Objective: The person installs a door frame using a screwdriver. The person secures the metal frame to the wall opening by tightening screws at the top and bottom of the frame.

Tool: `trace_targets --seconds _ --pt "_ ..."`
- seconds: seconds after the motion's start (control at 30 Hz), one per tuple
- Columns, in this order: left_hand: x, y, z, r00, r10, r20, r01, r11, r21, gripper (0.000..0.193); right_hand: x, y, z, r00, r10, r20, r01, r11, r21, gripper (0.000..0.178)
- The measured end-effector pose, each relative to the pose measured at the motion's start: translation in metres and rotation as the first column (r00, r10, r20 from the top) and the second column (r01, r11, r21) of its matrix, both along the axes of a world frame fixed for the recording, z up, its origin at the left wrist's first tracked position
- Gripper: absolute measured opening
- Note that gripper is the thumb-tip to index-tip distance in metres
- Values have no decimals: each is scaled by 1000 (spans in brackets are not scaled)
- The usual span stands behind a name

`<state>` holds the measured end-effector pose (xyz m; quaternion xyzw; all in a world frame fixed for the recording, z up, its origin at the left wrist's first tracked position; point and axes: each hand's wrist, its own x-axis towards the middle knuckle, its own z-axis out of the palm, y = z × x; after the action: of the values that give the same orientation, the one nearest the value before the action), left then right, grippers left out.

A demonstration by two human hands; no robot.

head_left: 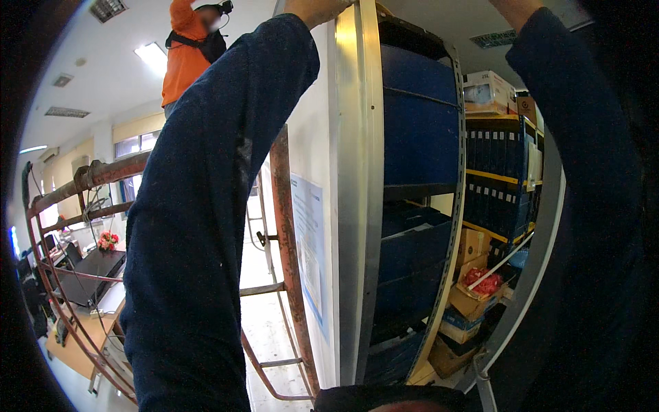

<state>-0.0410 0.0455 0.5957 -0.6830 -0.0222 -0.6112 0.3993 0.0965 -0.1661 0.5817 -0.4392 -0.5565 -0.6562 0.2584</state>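
At the far left we see a wooden desk [72,350] bearing a flat black case [89,275], with red flowers [108,240] by the case's far edge. Curved rusty rails [113,172] cross in front of it. Above, a co-worker in orange [189,75] has an arm raised. Our left sleeve [199,206] rises beside a rusty ladder [285,206]; pale floor [264,329] shows between its rungs. Our left hand [321,9] is at the upper edge, beside the top of the metal upright [360,172], which stands midway along the picture, between a white wall [326,185] and blue boxes [420,123] stacked on shelves. We cannot tell whether its fingers grip. Rightward, a white carton [486,94] sits on the back rack's top, above dark binders [491,147]; open cartons [473,302] crowd below. A pale rail [532,295] bounds that space. Our right hand [519,9] is cut off above; its fingers are hidden.
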Motion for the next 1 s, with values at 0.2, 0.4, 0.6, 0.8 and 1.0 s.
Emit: trace_targets --seconds 0.2,0.4,0.6,0.8,1.0 --pt "20 -16 -18 993 -11 114 4 998 56 21 31 11 18 770 633 84 -569 739 -360 21" --pt "13 -22 -11 964 191 186 -227 954 198 19 22 9 28 962 68 264 -148 943 297 16" --pt "10 -24 -9 961 218 169 -250 949 194 21 14 8 8 766 642 -45 -614 708 -348 25" --pt "-6 -28 16 980 92 -174 -97 995 -19 22 29 22 57 957 153 245 -210 951 225 24" --pt "-5 -7 17 986 146 -85 -134 982 133 21 5 1 -2 815 574 -80 -575 786 -226 20"
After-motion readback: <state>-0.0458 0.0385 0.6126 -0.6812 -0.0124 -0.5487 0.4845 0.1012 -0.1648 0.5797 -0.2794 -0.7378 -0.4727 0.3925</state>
